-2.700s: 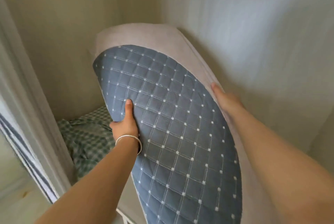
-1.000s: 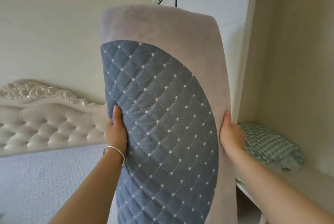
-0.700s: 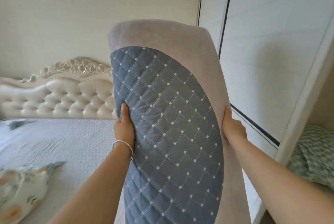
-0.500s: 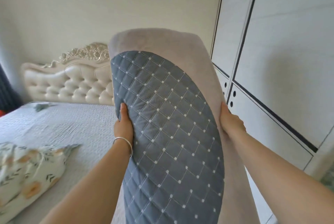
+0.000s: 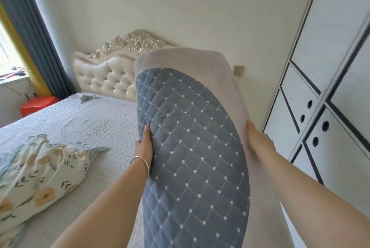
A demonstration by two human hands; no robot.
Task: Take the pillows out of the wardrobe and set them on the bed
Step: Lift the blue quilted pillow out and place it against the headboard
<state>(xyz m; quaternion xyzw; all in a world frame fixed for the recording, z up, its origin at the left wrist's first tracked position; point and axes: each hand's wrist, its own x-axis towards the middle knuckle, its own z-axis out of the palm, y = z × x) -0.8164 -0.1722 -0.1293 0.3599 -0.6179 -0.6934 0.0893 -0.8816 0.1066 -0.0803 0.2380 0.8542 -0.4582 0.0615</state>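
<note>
I hold a long pillow [image 5: 192,147] upright in front of me; it has a blue quilted panel with white dots and a grey-beige border. My left hand [image 5: 143,150], with a silver bangle on the wrist, grips its left edge. My right hand [image 5: 258,141] grips its right edge, fingers hidden behind it. The bed [image 5: 84,125] with a pale grey quilted cover lies to the left and ahead, below the pillow. A floral pillow [image 5: 40,177] lies on the bed at the lower left. The wardrobe [image 5: 328,79] stands at the right, its white doors shut in this view.
A cream tufted headboard [image 5: 112,75] stands against the far wall. Blue and yellow curtains [image 5: 34,33] hang at the left by a window. A red box [image 5: 38,104] sits beside the bed. A small grey cloth [image 5: 86,97] lies near the headboard. A wall socket [image 5: 238,71] is beside the wardrobe.
I have turned left, away from the open wardrobe compartment, carrying the blue pillow out. The bed and floral pillow have come into view; the green checked pillow is out of view.
</note>
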